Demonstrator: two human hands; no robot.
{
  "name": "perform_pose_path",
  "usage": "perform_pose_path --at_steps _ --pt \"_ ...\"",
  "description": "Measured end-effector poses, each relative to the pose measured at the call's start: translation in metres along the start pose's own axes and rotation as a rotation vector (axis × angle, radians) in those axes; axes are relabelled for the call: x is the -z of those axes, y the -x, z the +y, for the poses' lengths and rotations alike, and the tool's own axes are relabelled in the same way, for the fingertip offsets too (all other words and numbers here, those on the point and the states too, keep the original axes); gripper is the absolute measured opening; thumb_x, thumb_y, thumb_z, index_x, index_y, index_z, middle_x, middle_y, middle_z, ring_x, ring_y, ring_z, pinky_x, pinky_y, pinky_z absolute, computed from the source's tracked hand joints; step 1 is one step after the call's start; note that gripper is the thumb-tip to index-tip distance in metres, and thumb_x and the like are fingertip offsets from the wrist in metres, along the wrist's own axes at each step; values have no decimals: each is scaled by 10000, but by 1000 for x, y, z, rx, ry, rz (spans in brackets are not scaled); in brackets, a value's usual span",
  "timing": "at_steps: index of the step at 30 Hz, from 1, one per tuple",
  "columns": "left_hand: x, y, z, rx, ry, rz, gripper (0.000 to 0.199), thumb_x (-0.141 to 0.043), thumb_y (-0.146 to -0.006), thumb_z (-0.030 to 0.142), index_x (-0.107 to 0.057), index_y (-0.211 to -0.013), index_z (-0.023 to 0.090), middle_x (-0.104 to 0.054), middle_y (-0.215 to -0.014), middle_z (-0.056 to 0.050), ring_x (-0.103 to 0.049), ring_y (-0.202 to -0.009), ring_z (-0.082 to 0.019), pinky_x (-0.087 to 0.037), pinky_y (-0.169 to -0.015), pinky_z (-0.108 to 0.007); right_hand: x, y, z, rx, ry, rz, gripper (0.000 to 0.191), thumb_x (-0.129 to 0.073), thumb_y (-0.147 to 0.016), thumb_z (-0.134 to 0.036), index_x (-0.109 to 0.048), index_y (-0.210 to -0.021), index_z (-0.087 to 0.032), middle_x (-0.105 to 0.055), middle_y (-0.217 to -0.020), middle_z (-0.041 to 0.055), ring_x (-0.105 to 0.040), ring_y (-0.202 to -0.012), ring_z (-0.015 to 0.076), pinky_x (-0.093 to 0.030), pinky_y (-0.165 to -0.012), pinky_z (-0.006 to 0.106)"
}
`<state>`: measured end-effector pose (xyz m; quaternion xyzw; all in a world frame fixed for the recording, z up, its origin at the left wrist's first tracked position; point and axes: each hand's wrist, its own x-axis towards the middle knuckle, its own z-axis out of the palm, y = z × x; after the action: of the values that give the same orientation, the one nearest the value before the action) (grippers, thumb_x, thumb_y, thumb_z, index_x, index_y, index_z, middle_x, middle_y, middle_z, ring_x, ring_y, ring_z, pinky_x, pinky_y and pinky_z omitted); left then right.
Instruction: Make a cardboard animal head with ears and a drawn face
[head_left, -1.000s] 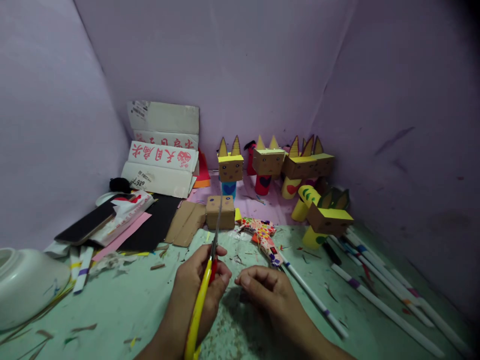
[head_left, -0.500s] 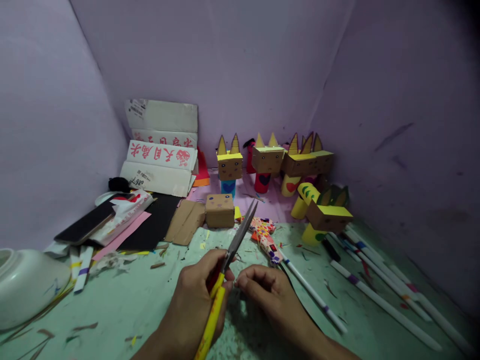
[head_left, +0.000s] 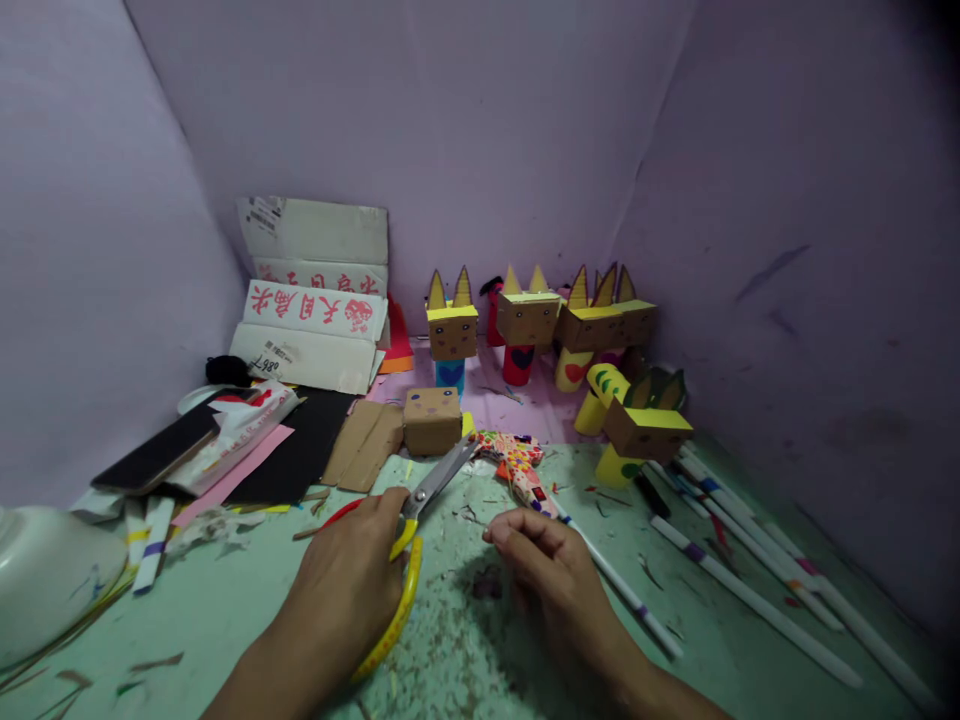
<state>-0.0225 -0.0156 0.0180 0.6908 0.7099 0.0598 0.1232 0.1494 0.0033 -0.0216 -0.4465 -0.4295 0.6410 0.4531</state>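
Note:
My left hand (head_left: 352,570) is wrapped round the red and yellow handles of a pair of scissors (head_left: 442,480), low over the green tabletop. Their metal blades point away, up and to the right, with the tips near a patterned glue gun (head_left: 525,470). To the right, my right hand (head_left: 536,560) has its fingertips pinched together; whatever they hold, if anything, is too small to name. A small cardboard box (head_left: 433,420) with drawn spots sits beyond the blades.
Box-headed figures (head_left: 451,345) stand at the back. White marked sticks (head_left: 757,600) lie at the right. Folded cardboard (head_left: 311,310), black sheets (head_left: 289,460) and a white bowl (head_left: 56,580) are on the left. Scraps litter the green tabletop (head_left: 247,600).
My left hand has moved left and turned, tilting the scissors lower and away from my right hand. My right hand has shifted slightly right, so the hands are farther apart.

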Motion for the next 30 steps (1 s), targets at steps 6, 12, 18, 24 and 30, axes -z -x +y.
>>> perform_pose_path --at_steps 6,12,18,24,30 --pt "3 2 -4 -39 -130 -145 252 -435 -761 106 -537 -977 189 -674 -936 -118 -637 -863 -301 -440 -685 -373 0 1 -1 -19 3 -3 367 -725 -610 -490 -610 -602 -142 -413 -419 -74 -328 -365 48 -253 -359 175" --pt "10 6 -21 -51 -100 -179 322 -446 -754 152 -537 -1057 211 -674 -980 -105 -628 -927 -276 -449 -741 -354 1 1 2 -24 26 -36 386 -713 -632 -512 -614 -622 -140 -404 -430 -74 -303 -383 49 -248 -367 179" --pt "15 3 -37 0 -65 -203 567 -567 -641 198 -540 -1208 213 -665 -1103 -100 -593 -1033 -315 -436 -861 -436 1 1 5 1 45 -103 410 -708 -649 -537 -621 -639 -137 -439 -487 -53 -327 -427 57 -246 -391 185" --pt "13 5 -11 -136 413 236 206 -486 -773 239 -687 -739 206 -718 -745 -26 -661 -701 -196 -497 -644 -296 0 3 3 76 115 -139 382 -692 -687 -523 -671 -654 -143 -498 -534 -22 -387 -483 83 -305 -449 208" --pt "-15 16 16 -455 453 574 148 -527 -794 102 -637 -728 175 -659 -667 -3 -609 -614 -141 -460 -567 -264 1 4 4 197 237 -113 258 -643 -752 -389 -764 -810 -168 -702 -717 73 -562 -616 165 -424 -567 277"
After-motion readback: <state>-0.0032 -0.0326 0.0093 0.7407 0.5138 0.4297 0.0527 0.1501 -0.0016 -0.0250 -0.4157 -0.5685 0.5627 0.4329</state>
